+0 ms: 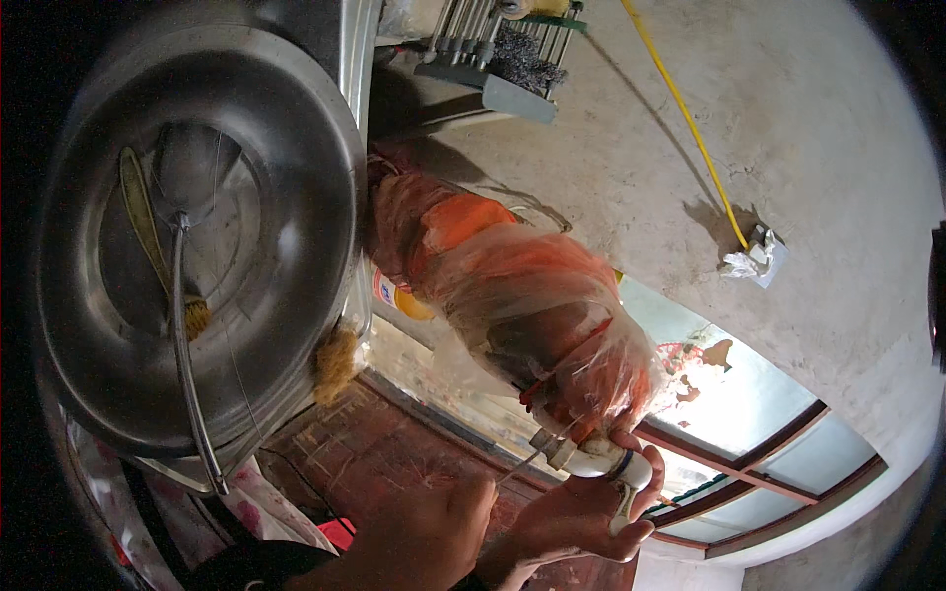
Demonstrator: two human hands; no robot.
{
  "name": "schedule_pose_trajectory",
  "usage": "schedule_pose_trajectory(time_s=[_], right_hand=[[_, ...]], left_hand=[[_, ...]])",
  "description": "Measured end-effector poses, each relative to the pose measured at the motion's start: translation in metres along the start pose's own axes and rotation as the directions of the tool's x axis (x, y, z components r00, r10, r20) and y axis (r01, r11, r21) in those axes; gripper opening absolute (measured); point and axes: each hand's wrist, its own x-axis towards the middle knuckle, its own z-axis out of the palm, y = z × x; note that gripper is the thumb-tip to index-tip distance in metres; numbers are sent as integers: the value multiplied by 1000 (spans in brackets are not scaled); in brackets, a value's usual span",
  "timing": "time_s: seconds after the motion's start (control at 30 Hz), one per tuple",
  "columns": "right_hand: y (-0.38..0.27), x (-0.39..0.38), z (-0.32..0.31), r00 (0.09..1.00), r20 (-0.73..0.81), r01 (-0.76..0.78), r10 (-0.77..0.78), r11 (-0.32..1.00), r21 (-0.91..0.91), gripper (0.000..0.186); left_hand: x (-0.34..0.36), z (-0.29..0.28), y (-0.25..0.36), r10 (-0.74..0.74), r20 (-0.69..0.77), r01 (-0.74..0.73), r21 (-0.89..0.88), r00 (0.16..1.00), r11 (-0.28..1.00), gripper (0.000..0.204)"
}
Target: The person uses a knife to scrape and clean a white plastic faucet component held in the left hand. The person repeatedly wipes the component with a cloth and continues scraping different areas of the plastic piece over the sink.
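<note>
A grey plaster wall takes up the upper right of my view, and on my left sits a wide metal pan, dull silver and scuffed, with a long-handled ladle in it and a brush beside the ladle's stem. A window in a brown frame lets in strong light at the lower right. Between pan and window runs a bundle of creased, see-through plastic, orange-red and cloudy, with darker red folds toward its lower end. Near the top edge is a rack of metal bars. My right hand is under the fitting, palm mostly up, thumb and fingers clamped around it, just at the bundle's lower end; I cannot tell whether the two are joined. The fitting is glossy white and rounded, with a dark band around its middle, a pale lever sticking out toward my thumb, and a dirty, dull beige collar on the side facing the rod. My left hand is closed in a fist on that thin metal rod, whose far end reaches the collar; whether it touches is too small to tell
</note>
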Motion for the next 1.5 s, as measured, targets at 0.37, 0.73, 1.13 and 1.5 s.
schedule_pose_trajectory(time_s=[0.37, 0.73, 1.13, 1.5], right_hand=[[0, -8, -5, 994, 88, 56, -60, 998, 39, 70], [7, -18, -24, 989, 121, 81, -85, 996, 44, 67], [-1, -22, -3, 990, 107, 72, -96, 975, 209, 71], [-4, -21, 6, 997, 65, 21, -39, 965, 262, 75]], left_hand=[[-2, -32, -5, 13, -76, -29, -215, 997, 976, 10], [8, -54, 5, -7, 177, 38, -175, 984, 984, 12], [50, -78, 23, -79, 356, 99, -36, 931, 994, 13], [91, -95, 44, -264, 562, 178, 205, 784, 963, 13]])
